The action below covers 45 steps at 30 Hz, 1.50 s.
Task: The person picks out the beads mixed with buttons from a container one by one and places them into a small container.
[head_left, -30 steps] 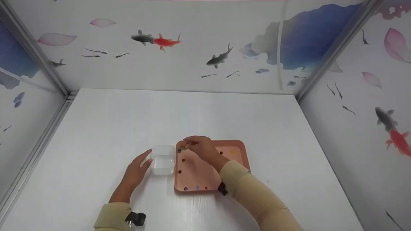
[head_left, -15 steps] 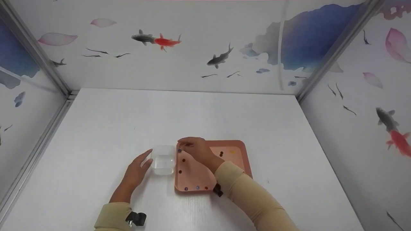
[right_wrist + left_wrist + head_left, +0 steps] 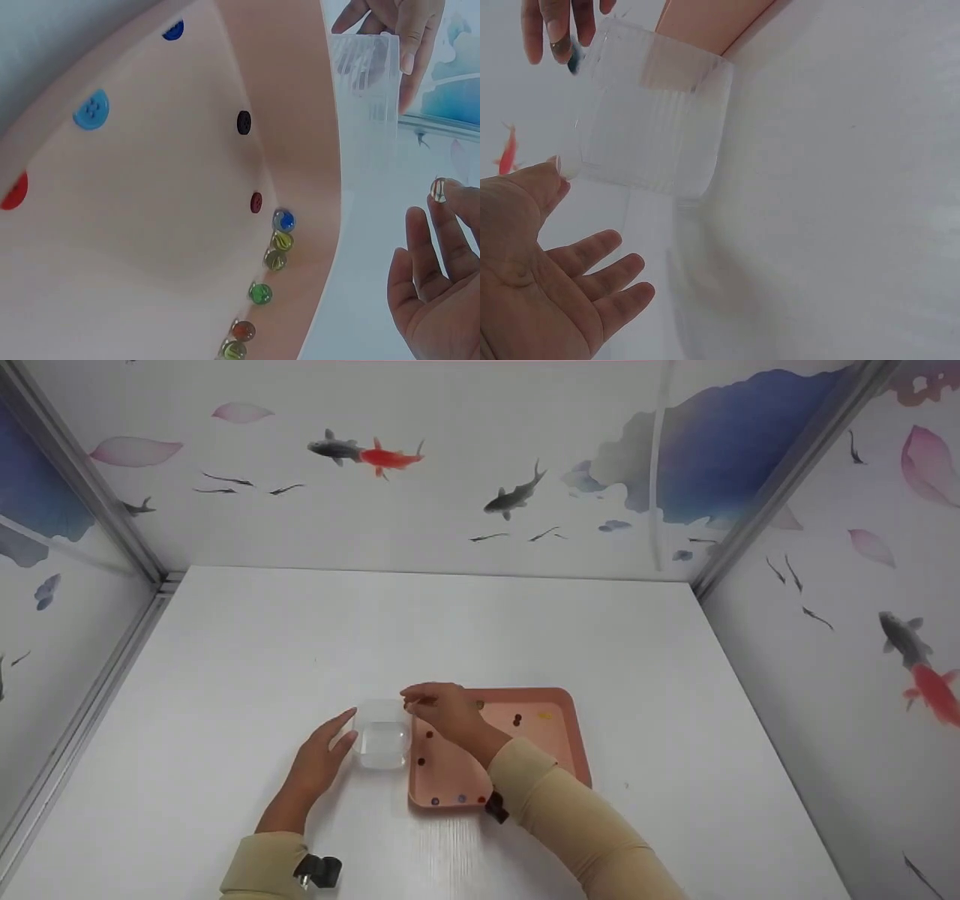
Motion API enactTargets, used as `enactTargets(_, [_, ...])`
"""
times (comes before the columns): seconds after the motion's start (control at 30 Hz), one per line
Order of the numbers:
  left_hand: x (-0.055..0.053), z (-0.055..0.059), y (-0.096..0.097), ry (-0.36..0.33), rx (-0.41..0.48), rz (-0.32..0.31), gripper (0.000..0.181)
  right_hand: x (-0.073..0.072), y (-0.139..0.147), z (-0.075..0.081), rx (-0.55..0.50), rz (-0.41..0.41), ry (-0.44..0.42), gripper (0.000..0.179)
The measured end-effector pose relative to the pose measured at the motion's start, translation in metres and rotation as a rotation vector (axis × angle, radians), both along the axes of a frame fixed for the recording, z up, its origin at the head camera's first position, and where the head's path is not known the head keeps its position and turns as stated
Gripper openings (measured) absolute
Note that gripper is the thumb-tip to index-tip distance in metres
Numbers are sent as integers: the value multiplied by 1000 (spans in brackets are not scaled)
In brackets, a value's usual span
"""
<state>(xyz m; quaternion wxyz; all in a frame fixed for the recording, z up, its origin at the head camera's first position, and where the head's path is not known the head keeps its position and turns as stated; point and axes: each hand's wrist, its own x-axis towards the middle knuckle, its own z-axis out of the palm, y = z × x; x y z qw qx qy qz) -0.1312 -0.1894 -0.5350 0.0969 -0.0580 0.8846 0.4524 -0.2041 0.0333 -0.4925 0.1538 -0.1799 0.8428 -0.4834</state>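
Observation:
My right hand is at the tray's upper left corner, beside the clear plastic container. Between thumb and fingertip it pinches a striped glass marble, held outside the tray wall. My left hand rests at the container's left side, thumb and forefinger touching it, the other fingers loosely extended in the left wrist view. The pink tray lies just right of the container. A row of marbles, including a green marble, lines its wall. The container's inside looks transparent, with nothing distinct showing in it.
Several buttons lie spread in the tray: a black button, a dark red button, a light blue button and a red button. Yellow pieces sit at its far right. White panels with painted fish surround the white table.
My right hand has moved left from over the tray's upper left corner to the container's edge, carrying the marble. The left hand and container stay where they were.

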Motion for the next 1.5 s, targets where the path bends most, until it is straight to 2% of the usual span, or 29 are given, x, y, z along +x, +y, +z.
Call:
enactTargets(0.03, [0, 0, 0, -2, -4, 1, 78, 0, -1, 0, 4, 2, 2, 27])
enactTargets(0.23, [-1, -1, 1, -9, 6, 17, 52, 3, -10, -1, 29, 6, -30, 29])
enactTargets(0.3, [-1, -1, 1, -11, 8, 19, 54, 4, -12, -1, 29, 9, -33, 29])
enactTargets(0.5, [0, -2, 0, -7, 18, 20, 78, 7, -17, -3, 33, 15, 9, 27])
enactTargets(0.73, [0, 1, 1, 6, 15, 11, 50, 9, -21, -5, 48, 78, 117, 26])
enactTargets(0.97, [-1, 2, 1, 18, 16, 5, 49, 10, -23, -7, 67, 110, 172, 26])
enactTargets(1.23, [0, 1, 1, 31, 18, -2, 49, 11, -26, -5, 84, 122, 185, 25])
enactTargets(1.5, [-3, -5, 0, 29, 26, 7, 48, 11, -28, -6, 122, 123, 186, 25])
